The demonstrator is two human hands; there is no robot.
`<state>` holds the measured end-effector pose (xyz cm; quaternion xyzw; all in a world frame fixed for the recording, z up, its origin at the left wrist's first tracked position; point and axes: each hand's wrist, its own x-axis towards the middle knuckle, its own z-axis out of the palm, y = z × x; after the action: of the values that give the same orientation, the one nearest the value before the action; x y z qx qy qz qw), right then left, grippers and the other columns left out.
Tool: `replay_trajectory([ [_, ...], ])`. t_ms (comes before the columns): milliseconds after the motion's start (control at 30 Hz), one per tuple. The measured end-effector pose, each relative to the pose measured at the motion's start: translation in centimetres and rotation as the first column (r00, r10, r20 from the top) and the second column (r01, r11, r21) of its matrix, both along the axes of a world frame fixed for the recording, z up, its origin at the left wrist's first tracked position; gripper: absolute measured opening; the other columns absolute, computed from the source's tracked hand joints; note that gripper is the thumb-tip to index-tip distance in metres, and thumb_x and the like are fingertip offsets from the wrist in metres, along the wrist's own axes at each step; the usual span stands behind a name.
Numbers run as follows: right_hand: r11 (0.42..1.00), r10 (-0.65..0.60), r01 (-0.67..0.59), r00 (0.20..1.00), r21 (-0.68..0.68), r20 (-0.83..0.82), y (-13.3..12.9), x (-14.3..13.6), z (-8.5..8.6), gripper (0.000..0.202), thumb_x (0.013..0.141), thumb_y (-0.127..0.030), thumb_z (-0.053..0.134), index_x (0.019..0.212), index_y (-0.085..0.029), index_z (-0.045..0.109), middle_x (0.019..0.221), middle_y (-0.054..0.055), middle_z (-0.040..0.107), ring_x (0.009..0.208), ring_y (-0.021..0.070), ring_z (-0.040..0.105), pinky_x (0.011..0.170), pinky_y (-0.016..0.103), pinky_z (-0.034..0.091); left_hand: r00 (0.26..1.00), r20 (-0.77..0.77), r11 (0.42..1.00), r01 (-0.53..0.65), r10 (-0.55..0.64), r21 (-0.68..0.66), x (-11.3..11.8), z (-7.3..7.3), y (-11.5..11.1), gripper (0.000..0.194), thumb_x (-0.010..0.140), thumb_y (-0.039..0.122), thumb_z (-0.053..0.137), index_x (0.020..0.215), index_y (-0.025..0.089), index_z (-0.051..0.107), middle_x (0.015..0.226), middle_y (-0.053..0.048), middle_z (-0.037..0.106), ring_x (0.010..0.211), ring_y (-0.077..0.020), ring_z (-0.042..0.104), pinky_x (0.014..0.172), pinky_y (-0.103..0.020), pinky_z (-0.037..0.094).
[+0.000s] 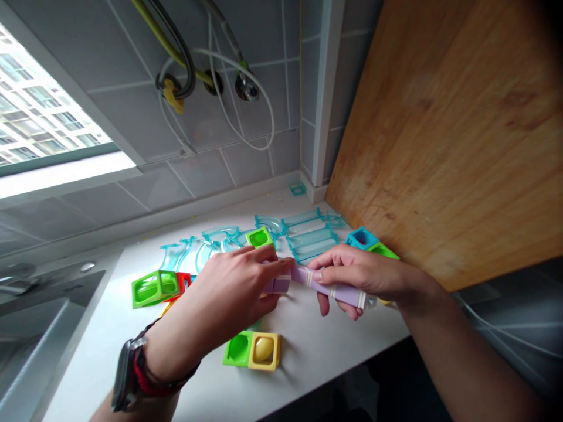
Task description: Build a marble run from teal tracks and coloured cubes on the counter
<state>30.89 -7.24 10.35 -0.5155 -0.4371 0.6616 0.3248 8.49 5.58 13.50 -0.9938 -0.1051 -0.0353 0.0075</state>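
Note:
My right hand (352,269) is closed around a lilac bar (345,293) with thin cream bands, thumb on top and fingers beneath. Its left end meets my left hand (250,275), whose fingers are closed on a lilac block (280,285). Whether block and bar are joined, I cannot tell. Both pieces are above the white counter. Just behind my left fingers stands a green hollow cube (260,237). Below the hands lie a green cube (238,348) and a yellow cube (264,350) side by side. My left forearm partly hides a red piece (183,282).
Clear teal track pieces (310,240) cover the back of the counter (308,363). A green block (153,288) lies at left near the sink (57,328). Blue (362,237) and green cubes stand against the wooden board (440,146). Hoses (185,58) hang from the tiled wall.

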Motion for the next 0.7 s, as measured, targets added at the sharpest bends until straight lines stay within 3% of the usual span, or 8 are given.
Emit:
replay_trajectory([
  [333,0.999,0.01,-0.014,0.992,-0.029,-0.124,0.6,0.9,-0.9,0.028,0.094,-0.041,0.062,0.096,-0.014,0.067,0.08,0.009,0.079,0.036,0.0079,0.056,0.034,0.015,0.039,0.999,-0.049,0.998,0.012,-0.009,0.064,0.3,0.6,-0.4,0.047,0.09,0.022,0.07,0.136,0.031,0.065,0.113,-0.005,0.076,0.095,-0.0261,0.069,0.073,-0.036,0.053],
  [533,1.0,0.014,-0.015,0.999,0.025,0.031,0.6,0.1,-0.8,0.034,0.093,-0.048,0.066,0.084,-0.015,0.063,0.066,0.002,0.071,0.041,0.0086,0.058,0.036,0.015,0.041,0.997,-0.071,1.0,-0.016,0.018,0.026,0.4,0.5,-0.1,0.04,0.088,0.027,0.072,0.127,0.035,0.069,0.107,-0.002,0.077,0.095,-0.0252,0.07,0.064,-0.033,0.048],
  [700,0.999,-0.018,0.005,0.967,0.049,0.254,0.3,-0.9,-0.5,0.032,0.094,-0.046,0.063,0.081,-0.017,0.062,0.065,0.0,0.067,0.044,0.0108,0.058,0.039,0.019,0.042,0.996,-0.071,0.997,-0.041,0.045,0.058,0.7,0.0,-0.1,0.038,0.084,0.026,0.072,0.121,0.037,0.07,0.106,0.002,0.077,0.094,-0.0253,0.071,0.057,-0.033,0.043],
])
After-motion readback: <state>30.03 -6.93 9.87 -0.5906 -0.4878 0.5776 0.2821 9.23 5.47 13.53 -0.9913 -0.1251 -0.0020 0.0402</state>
